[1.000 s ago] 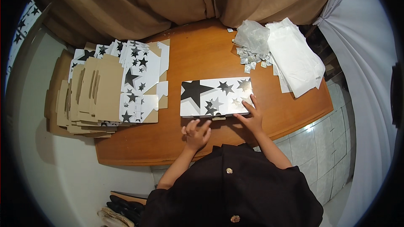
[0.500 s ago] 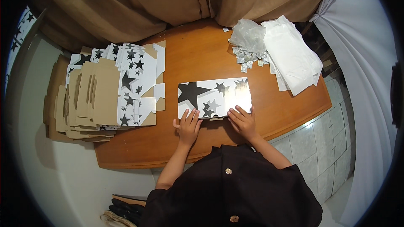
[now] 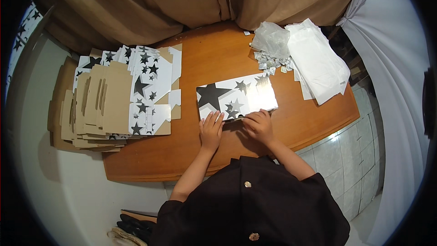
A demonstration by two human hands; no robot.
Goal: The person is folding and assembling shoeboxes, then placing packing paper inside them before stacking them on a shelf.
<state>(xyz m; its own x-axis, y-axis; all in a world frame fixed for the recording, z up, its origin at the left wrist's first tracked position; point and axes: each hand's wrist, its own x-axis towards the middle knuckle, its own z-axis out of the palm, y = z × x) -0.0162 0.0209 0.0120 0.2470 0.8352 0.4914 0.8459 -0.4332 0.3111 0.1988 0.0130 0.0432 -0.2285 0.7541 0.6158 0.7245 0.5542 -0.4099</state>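
1. Brown curtains are hanging behind a glossy orange-brown wooden table, which is sitting on pale floor; white cloth is draping down the far right.
2. Flat card blanks are lying stacked at the table's left end, some showing plain brown card, others a white face printed with black stars.
3. Left hand is resting palm down, fingers together and extended, their tips pressing on the near edge of the box.
4. That box is lying just beyond both hands at the table's middle, its long axis running left to right with the right end tilted slightly away; it is flat, shiny white card with black stars.
5. Right hand is curling its fingers onto the same near edge, seeming to pinch it; both hands are equally near.
6. A crumpled clear bag, small silvery pieces and white sheets are lying at the far right.
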